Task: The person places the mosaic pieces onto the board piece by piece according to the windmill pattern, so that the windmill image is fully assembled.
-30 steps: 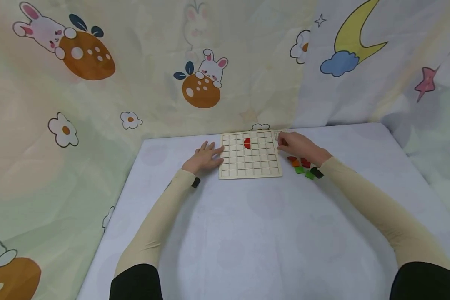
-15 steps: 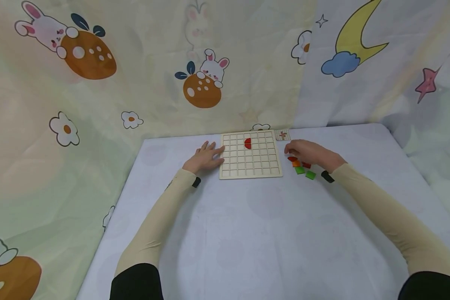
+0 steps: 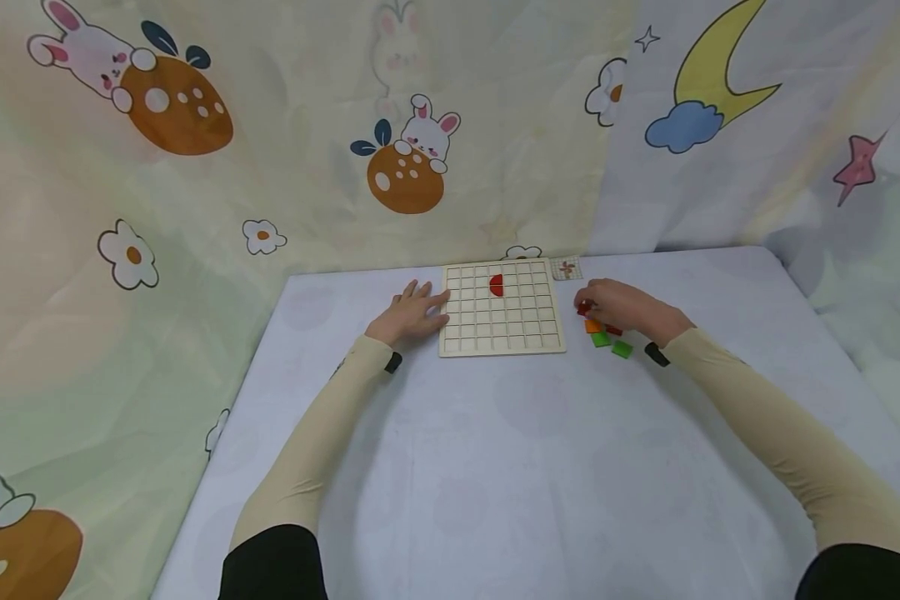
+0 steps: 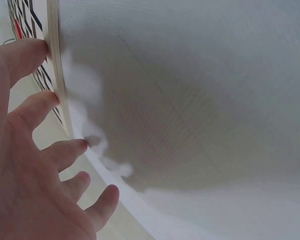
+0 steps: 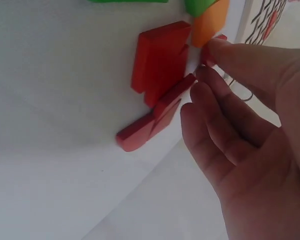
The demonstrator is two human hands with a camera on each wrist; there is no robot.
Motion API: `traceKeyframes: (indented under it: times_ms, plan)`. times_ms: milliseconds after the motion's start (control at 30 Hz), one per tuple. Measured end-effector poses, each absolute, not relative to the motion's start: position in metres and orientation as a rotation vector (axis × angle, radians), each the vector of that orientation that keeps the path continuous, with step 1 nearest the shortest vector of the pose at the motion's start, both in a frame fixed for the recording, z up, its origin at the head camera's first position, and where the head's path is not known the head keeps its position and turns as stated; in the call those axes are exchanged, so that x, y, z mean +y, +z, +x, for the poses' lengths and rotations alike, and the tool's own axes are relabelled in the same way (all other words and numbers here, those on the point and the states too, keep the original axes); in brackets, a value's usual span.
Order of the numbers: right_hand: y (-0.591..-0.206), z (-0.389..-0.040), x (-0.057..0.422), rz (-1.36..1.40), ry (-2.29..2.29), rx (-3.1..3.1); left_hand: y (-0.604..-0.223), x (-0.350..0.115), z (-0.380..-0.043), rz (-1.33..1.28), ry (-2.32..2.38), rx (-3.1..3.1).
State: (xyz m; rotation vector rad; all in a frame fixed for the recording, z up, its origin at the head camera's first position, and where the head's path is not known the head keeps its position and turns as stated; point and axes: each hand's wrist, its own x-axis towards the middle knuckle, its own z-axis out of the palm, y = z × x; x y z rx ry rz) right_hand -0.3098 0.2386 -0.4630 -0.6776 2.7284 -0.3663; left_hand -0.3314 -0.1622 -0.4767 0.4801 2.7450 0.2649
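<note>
A pale wooden grid board (image 3: 502, 327) lies near the table's back edge, with a red half-round shape (image 3: 497, 286) on its upper part. My left hand (image 3: 407, 315) has spread fingers, and in the left wrist view its thumb and index finger touch the board's edge. Right of the board, my right hand (image 3: 624, 307) is over a small heap of coloured pieces. Between its thumb and index finger it pinches a small red piece (image 5: 212, 52), partly hidden by the fingers. Beside it are an orange piece (image 5: 210, 22) and several flat red pieces (image 5: 162, 60).
Two green pieces (image 3: 622, 350) lie in front of the right hand. A small card with a red pattern (image 3: 567, 267) sits at the board's right back corner. White cloth covers the table (image 3: 495, 467), and a printed curtain (image 3: 300, 150) hangs behind it.
My right hand has moved from the card to the right and towards me, uncovering the card, and now pinches a red piece from the heap. The left hand stays at the board.
</note>
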Motion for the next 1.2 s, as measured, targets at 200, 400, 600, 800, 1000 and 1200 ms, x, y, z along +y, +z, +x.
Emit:
traceKeyframes:
  times_ms: [200, 400, 600, 800, 1000, 1200]
  plan:
    - [-0.4694, -0.3159, 0.2401, -0.612, -0.396, 2.775, -0.4775, -0.1629, -0.3322, 0.478, 0.254, 2.738]
    - [-0.4729, -0.3191, 0.2416, -0.631, -0.370, 2.783, -0.4779, -0.1635, -0.3323, 0.482, 0.254, 2.736]
    - [-0.4739, -0.3172, 0.2423, -0.582, -0.368, 2.835, -0.4769, -0.1632, -0.3313, 0.485, 0.257, 2.730]
    - [-0.4731, -0.3149, 0.2411, -0.598, -0.360, 2.858, -0.4752, -0.1622, -0.3296, 0.493, 0.268, 2.738]
    - [-0.4724, -0.3165, 0.2404, -0.719, -0.391, 2.792, -0.4774, -0.1620, -0.3311, 0.486, 0.237, 2.748]
    - [-0.4727, -0.3181, 0.2414, -0.712, -0.403, 2.783, -0.4777, -0.1630, -0.3326, 0.498, 0.248, 2.746]
